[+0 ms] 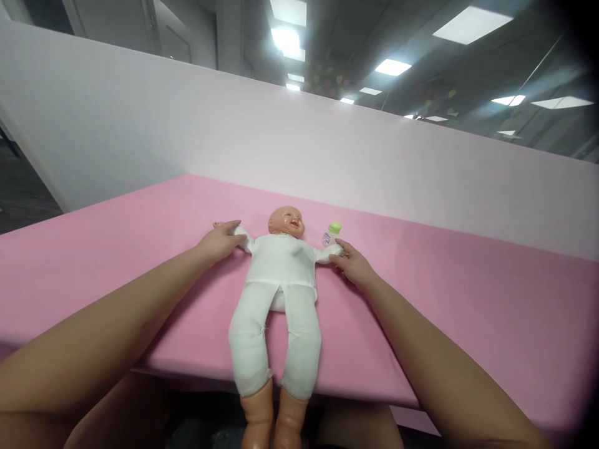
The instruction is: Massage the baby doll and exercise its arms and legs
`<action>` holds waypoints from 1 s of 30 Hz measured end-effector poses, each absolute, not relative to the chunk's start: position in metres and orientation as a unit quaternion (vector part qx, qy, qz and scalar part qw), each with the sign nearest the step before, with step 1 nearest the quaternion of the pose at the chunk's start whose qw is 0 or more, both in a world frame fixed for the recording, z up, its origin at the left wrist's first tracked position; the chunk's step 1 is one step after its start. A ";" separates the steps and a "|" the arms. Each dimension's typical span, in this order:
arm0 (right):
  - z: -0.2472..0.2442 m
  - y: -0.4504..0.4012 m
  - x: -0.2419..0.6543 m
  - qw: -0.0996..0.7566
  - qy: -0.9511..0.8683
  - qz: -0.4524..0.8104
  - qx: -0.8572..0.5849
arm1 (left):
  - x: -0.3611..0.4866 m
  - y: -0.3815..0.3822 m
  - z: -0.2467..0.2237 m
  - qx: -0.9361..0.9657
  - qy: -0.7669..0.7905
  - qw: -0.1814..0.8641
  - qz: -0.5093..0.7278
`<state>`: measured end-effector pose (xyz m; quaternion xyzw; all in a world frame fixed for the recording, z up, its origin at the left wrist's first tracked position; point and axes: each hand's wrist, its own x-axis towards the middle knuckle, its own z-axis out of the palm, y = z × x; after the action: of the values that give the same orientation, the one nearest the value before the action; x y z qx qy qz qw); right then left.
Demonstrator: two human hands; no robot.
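A baby doll [281,265] with a white cloth body lies on its back on a pink padded surface [374,349]. Its head points away from me, and its bare plastic feet hang past the near edge. My left hand [221,241] is closed around the doll's arm on the left. On the other side, my right hand [354,263] grips the doll's other arm between thumb and fingers. Just beyond that hand stands a small clear bottle [331,234] with a green cap.
A white wall panel [299,143] borders the pink surface at the back. Above it, a glass pane reflects several ceiling lights [393,67]. My legs are under the near edge.
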<state>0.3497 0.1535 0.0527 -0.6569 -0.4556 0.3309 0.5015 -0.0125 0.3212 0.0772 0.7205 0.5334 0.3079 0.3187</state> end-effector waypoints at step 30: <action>0.068 0.136 0.293 0.409 -0.758 0.073 -0.503 | 0.005 0.274 0.094 0.908 0.208 0.247 0.267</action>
<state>0.2933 0.1362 0.0682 -0.5028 -0.7582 0.0728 0.4086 0.0045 0.2740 0.0945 0.9080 0.2082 0.2668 0.2471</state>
